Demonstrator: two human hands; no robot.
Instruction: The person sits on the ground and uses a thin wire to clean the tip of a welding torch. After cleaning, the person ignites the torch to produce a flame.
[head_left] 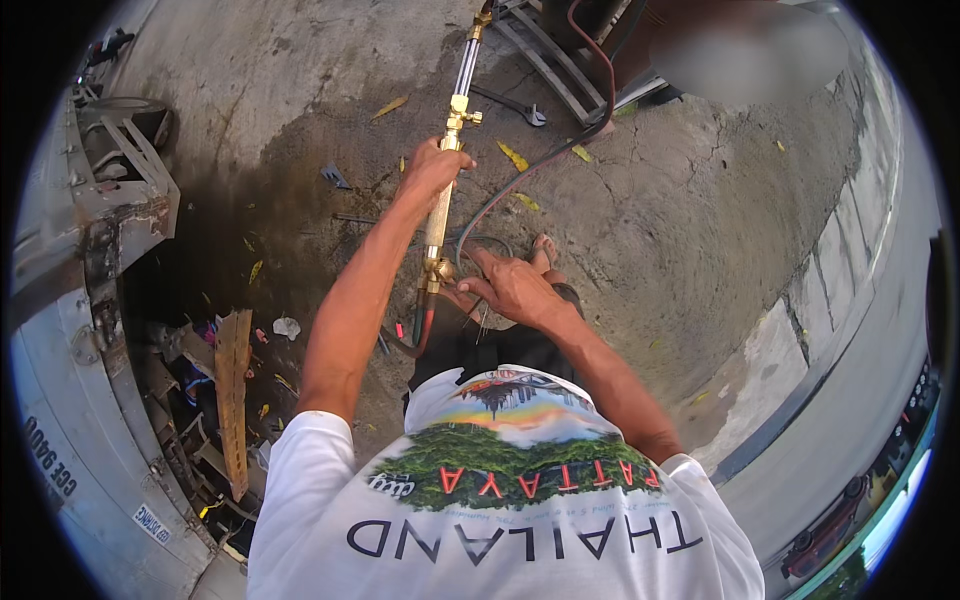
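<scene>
My left hand (437, 170) is closed around the brass handle of a cutting torch (437, 222), which points away from me. Past my fist, the torch has a brass valve block and silver tubes leading to its head at the top edge. At the near end is a brass valve fitting (438, 268), where red and green hoses (424, 325) join. My right hand (518, 290) is just right of that fitting, its thumb and index finger stretched out and apart. Whether a fingertip touches the fitting or a hose, I cannot tell.
An adjustable wrench (530, 113) lies on the concrete beyond the torch. The paired hose (545, 160) curves toward a metal frame (550, 70) at the far right. A vehicle's metal body (75, 370) stands at left, beside a rusty metal strip (234, 400) and scrap. Yellow leaves are scattered around.
</scene>
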